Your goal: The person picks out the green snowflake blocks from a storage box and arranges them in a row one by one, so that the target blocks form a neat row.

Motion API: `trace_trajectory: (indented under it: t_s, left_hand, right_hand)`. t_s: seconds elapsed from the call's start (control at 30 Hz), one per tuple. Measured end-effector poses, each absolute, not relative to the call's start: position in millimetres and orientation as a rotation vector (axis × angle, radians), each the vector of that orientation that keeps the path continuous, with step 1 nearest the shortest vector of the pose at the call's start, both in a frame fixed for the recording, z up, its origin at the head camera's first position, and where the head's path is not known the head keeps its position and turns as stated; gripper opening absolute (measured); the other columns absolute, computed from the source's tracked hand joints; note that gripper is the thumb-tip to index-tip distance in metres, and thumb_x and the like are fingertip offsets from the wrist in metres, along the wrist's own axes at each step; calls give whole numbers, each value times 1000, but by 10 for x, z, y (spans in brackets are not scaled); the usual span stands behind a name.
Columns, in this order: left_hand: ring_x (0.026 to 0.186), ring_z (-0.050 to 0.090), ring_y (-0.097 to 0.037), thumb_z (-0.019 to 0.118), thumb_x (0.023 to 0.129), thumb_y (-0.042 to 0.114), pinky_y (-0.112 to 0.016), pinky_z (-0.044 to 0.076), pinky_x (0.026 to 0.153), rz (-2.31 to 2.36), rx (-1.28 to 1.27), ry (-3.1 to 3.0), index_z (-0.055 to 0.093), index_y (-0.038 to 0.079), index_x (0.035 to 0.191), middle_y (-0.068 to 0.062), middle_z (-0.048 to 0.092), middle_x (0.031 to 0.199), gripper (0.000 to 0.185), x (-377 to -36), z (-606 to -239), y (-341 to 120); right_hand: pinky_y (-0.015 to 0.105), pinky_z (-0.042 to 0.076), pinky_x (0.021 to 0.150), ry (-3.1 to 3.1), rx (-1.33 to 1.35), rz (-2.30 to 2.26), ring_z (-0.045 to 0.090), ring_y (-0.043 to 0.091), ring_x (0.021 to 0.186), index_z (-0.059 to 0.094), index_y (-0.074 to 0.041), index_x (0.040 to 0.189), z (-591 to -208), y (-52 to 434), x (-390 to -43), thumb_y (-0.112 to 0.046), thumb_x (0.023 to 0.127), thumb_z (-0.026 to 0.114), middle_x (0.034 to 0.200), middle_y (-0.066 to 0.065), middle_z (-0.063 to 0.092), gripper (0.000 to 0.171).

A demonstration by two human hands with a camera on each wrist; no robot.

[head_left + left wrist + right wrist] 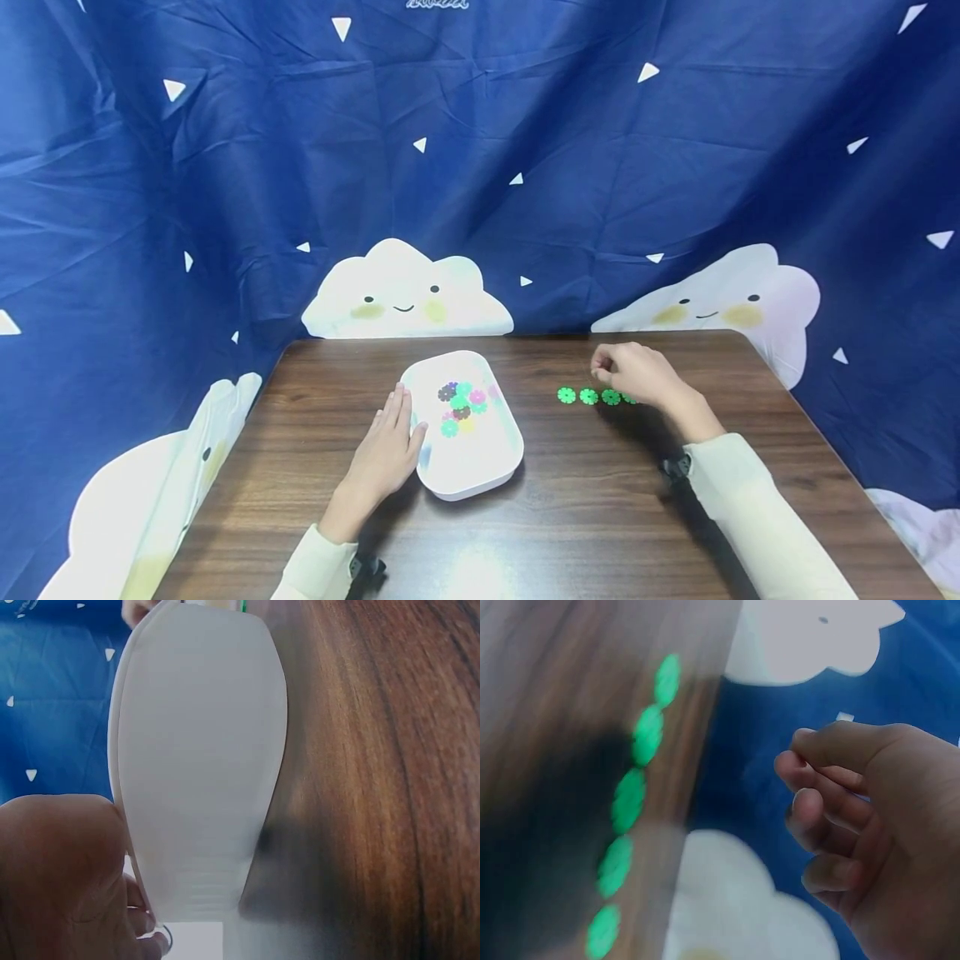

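A white plastic tray [472, 471] holds several flower-shaped plastic discs [459, 403] in green, pink, brown, purple and yellow. Along the tray's left side rests my left hand [382, 450], fingers straight and touching the rim; in the left wrist view the tray's wall [199, 765] fills the middle. To the right of the tray, a row of green flower-shaped discs [588, 397] lies flat on the table. My right hand [637, 371] hovers above the row's right part, hiding some of it. Its fingers [832, 806] are loosely bent, thumb near the index fingertip, with nothing visible between them.
Everything stands on a brown wood-grain table [585, 517]. Behind it hangs a blue cloth [480, 167] with white triangles and smiling clouds, reaching the table's far edge. Each wrist wears a dark strap device, such as the one [677, 467] on the right.
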State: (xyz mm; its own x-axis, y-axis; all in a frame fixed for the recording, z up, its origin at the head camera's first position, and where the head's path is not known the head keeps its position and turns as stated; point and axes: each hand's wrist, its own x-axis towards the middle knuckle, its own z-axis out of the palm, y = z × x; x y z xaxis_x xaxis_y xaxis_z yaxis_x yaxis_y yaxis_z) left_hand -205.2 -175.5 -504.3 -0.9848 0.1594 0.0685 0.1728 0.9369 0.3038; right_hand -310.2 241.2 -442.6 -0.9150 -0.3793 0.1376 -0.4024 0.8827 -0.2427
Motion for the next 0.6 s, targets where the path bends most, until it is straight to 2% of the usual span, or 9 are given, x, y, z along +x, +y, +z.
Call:
trace_trajectory:
  t_s: [0.13, 0.33, 0.6]
  left_hand:
    - [153, 8, -29, 31, 106, 43, -51, 16, 123, -496, -259, -3045, 14, -1, 156, -17, 6, 165, 68, -2054, -5036, -1755]
    - [153, 8, -30, 31, 105, 43, -52, 16, 123, -472, -259, -3042, 14, -1, 156, -17, 7, 165, 69, -2058, -5033, -1757]
    - [152, 13, -33, 33, 106, 42, -53, 18, 122, -457, -288, -3013, 19, -3, 154, -19, 11, 164, 68, -2051, -4994, -1767]
  right_hand:
    - [36, 48, 60, -2931, 690, 382, 58, 9, 68, 67, -30, 84, -4323, 2124, -3138, -33, 89, 69, 73, -15, 63, 6]
    - [32, 46, 57, -2933, 811, 340, 55, 8, 63, 65, -34, 84, -4214, 1704, -3218, -35, 90, 67, 72, -15, 62, 6]
    - [28, 44, 57, -2948, 938, 331, 54, 10, 65, 67, -30, 86, -4132, 1207, -3289, -30, 91, 63, 72, -14, 60, 6]
